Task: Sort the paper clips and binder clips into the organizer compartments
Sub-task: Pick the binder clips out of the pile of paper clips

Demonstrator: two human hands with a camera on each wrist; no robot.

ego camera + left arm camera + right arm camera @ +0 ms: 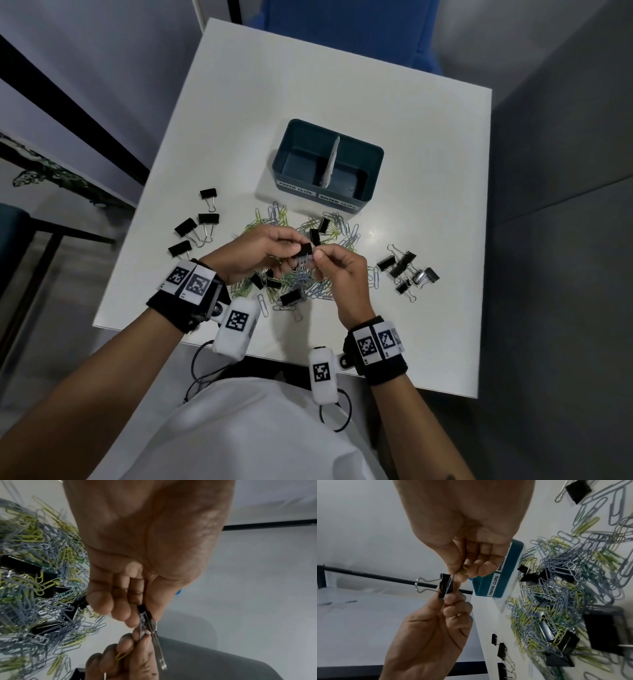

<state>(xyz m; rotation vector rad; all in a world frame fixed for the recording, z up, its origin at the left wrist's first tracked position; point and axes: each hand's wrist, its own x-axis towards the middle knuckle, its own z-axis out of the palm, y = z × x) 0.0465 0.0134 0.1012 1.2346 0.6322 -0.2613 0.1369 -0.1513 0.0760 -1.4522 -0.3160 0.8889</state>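
Note:
Above the mixed pile of grey, blue and yellow paper clips (344,233), my left hand (291,248) pinches a black binder clip (304,249) by its body. My right hand (318,257) pinches a grey-blue paper clip (141,628) caught on that binder clip. A yellow paper clip (463,570) is tucked in the right hand's curled fingers. The right wrist view shows the binder clip (444,586) with its wire handles pointing left. The teal organizer (373,161) stands beyond the pile, a white divider (333,161) between the side labelled PAPER CLIPS, on the left, and BINDER CLIPS, on the right.
Several loose black binder clips (193,226) lie to the left of the pile and another cluster (404,267) to its right. More binder clips (291,297) are buried in the pile. The white table (428,137) ends just before my body.

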